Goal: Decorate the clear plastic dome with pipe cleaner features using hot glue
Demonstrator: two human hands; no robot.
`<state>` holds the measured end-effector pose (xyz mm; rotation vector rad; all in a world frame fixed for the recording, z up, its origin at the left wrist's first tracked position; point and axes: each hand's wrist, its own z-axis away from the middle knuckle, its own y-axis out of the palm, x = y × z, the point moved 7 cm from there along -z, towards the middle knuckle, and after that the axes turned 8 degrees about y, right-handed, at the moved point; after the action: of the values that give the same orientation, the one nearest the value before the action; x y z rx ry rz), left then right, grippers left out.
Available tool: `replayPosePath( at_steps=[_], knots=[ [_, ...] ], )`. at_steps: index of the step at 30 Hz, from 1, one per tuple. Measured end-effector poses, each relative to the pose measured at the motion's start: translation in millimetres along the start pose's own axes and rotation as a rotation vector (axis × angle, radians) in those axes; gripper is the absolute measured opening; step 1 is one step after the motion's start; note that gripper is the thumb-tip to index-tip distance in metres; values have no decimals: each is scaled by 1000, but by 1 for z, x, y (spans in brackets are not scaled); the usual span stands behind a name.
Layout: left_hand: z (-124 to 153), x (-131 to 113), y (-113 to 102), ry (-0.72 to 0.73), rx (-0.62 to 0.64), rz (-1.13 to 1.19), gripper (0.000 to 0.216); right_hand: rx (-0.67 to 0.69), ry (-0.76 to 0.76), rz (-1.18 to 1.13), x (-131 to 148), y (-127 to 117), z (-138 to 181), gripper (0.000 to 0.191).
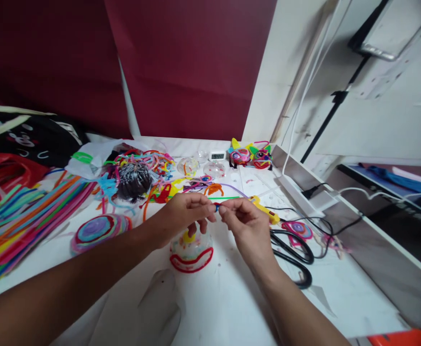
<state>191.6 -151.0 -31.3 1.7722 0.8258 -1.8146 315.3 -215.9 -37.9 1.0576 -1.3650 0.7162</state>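
My left hand (186, 211) and my right hand (244, 222) meet above the white table (232, 307), fingers pinched together on a small blue piece (216, 206) of pipe cleaner. A thin green pipe cleaner (224, 197) runs just behind the fingertips. Under my left hand sits a clear dome (191, 252) with a red pipe-cleaner mouth and a yellow bit on top.
Many coloured pipe cleaners (19, 216) lie at the left, with a coiled disc (98, 230) and a tangled pile (138, 173). Black scissors (293, 254) and a yellow glue gun (264, 209) lie to the right. Finished coiled figures (249, 156) and a small clock (217, 155) stand at the back.
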Motion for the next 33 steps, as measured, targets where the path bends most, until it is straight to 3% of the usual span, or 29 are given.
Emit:
replayPosePath(
  at_steps=[7, 17, 22, 28, 33],
  knots=[
    [10, 6, -6, 86, -115, -75, 15, 114, 55, -1, -12, 13, 3, 11],
    [24, -2, -11, 249, -71, -468, 19, 191, 85, 180, -23, 22, 4, 21],
    [26, 3, -12, 234, -53, -441, 19, 222, 141, 187, -27, 24, 4, 18],
    [24, 10, -11, 174, -39, -289, 18, 342, 367, -33, -36, 29, 5, 18],
    [23, 12, -15, 138, -62, -257, 20, 301, 224, 97, -24, 25, 1, 21]
  ],
)
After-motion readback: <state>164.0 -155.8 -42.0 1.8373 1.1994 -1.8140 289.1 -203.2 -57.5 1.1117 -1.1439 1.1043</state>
